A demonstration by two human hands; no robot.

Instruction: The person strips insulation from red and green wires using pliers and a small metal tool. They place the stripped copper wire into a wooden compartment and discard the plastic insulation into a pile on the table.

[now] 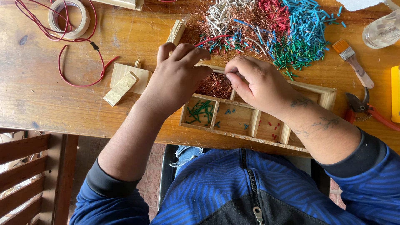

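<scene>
While both hands meet over the wooden tray (329,96), the left hand (177,79) and right hand (260,83) pinch copper strands (214,85); cut wire bits (291,33) lie at one o'clock.

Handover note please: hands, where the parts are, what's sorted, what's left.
Left hand and right hand pinch something small over the copper strands in the wooden divider tray; what they grip is hidden.
Done: green bits in the left front compartment, a few red bits further right.
Left: the mixed pile of cut wire pieces behind the tray.
</scene>
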